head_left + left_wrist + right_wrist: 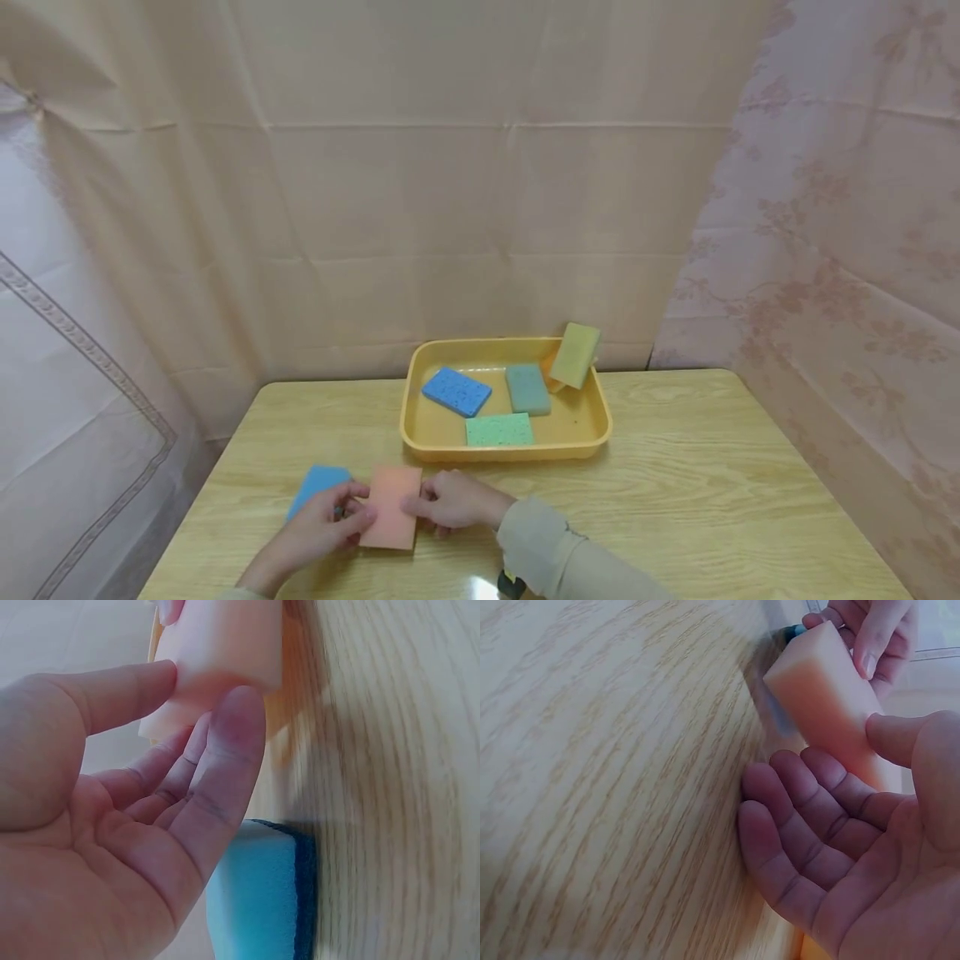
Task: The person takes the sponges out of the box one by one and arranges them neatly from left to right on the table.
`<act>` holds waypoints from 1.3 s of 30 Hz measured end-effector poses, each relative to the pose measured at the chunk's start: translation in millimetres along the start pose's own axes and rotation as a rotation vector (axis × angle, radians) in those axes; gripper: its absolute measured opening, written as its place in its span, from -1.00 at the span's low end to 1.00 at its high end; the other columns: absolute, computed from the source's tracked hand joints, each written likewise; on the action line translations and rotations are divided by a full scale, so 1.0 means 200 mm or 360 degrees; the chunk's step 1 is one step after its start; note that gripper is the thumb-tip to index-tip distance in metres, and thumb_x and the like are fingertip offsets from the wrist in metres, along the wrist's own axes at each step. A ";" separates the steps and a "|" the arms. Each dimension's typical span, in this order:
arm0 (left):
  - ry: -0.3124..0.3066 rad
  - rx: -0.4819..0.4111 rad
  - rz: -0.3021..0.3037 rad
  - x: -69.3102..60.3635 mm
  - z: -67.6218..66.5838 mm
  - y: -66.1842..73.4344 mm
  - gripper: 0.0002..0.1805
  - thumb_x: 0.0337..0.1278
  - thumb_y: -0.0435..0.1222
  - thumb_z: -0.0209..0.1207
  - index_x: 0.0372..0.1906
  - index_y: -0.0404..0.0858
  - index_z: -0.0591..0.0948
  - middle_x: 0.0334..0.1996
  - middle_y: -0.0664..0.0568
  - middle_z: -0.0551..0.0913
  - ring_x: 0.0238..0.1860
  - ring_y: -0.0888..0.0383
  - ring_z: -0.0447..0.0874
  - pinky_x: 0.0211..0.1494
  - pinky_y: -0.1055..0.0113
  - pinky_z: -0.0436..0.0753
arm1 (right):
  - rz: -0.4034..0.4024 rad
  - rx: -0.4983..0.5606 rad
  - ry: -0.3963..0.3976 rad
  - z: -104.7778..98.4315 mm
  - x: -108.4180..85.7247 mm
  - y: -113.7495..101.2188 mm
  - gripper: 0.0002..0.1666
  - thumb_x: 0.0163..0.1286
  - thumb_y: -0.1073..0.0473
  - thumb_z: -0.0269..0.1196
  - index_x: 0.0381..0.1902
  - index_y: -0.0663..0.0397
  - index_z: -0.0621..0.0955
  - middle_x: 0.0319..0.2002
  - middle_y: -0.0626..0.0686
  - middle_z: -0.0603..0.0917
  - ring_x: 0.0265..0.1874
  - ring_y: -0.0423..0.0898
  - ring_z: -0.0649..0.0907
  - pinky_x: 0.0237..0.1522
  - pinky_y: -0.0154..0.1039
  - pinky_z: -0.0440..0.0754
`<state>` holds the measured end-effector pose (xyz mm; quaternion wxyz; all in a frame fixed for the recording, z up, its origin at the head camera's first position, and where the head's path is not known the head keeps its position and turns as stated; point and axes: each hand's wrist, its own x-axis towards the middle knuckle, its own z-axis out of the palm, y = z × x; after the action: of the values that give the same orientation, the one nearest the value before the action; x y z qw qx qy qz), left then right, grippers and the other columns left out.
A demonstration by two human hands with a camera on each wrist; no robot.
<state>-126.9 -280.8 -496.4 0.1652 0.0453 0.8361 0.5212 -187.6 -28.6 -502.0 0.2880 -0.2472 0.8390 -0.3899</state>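
A pink-orange sponge (391, 507) is held between both hands above the front left of the table. My left hand (318, 531) pinches its left edge, thumb on the upper face; in the left wrist view the left hand (142, 772) has its fingertips at the sponge (225, 641). From the other side my right hand (461, 500) grips the right edge; the right wrist view shows the right hand's (840, 825) thumb on the sponge (829, 705) and its fingers curled below. A blue sponge (318, 487) with a dark blue layer (304, 892) lies beside the left hand.
A yellow tray (502, 454) stands at the back centre of the table (697, 483). Inside lie a blue sponge (457, 392), a grey-green one (528, 389) and a light green one (499, 430). A yellow-green sponge (576, 355) leans on the right rear corner, over something orange. Curtains hang behind.
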 end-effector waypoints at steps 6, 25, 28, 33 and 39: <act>0.0032 0.0049 0.0002 0.01 0.01 -0.01 -0.42 0.37 -0.14 0.28 0.22 -0.52 0.47 -0.27 -0.01 0.65 -0.31 0.04 0.66 -0.33 0.19 0.73 | 0.0027 -0.0016 -0.0007 0.00 0.00 0.00 -0.53 0.50 -0.23 0.19 -0.42 -0.02 0.65 -0.49 -0.08 0.67 -0.54 -0.15 0.64 -0.49 -0.30 0.59; 0.0094 0.0021 -0.0105 0.00 0.04 0.02 -0.46 0.39 -0.25 0.26 0.23 -0.56 0.44 -0.27 -0.04 0.63 -0.33 0.05 0.69 -0.31 0.18 0.75 | 0.0051 -0.0056 0.0063 0.02 0.01 0.01 -0.51 0.49 -0.21 0.21 -0.50 -0.01 0.63 -0.57 -0.05 0.65 -0.59 -0.18 0.60 -0.48 -0.31 0.53; 0.0092 0.0017 -0.0113 0.00 0.03 0.02 -0.47 0.39 -0.26 0.26 0.24 -0.56 0.43 -0.26 -0.04 0.63 -0.33 0.05 0.68 -0.31 0.18 0.75 | 0.0032 -0.0068 0.0061 0.02 0.01 0.00 -0.51 0.50 -0.21 0.20 -0.50 -0.01 0.63 -0.58 -0.05 0.65 -0.60 -0.18 0.60 -0.48 -0.31 0.53; 0.0086 0.0005 -0.0085 -0.01 0.02 0.02 -0.48 0.39 -0.30 0.25 0.24 -0.59 0.42 -0.27 -0.06 0.62 -0.33 0.04 0.69 -0.31 0.19 0.75 | 0.0023 -0.0072 0.0052 0.03 0.01 0.01 -0.49 0.50 -0.21 0.20 -0.52 0.01 0.62 -0.60 -0.06 0.63 -0.62 -0.19 0.58 -0.48 -0.32 0.51; 0.0079 0.0030 -0.0069 -0.01 0.02 0.03 -0.49 0.38 -0.31 0.25 0.23 -0.59 0.43 -0.28 -0.05 0.62 -0.35 0.05 0.68 -0.32 0.21 0.75 | 0.0020 -0.0063 0.0065 0.03 0.01 0.01 -0.50 0.51 -0.18 0.20 -0.51 0.02 0.62 -0.60 -0.04 0.63 -0.63 -0.18 0.57 -0.50 -0.32 0.51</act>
<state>-124.4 -274.5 -492.1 0.1554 0.0158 0.8455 0.5106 -186.3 -32.2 -507.4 0.2682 -0.2394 0.8539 -0.3764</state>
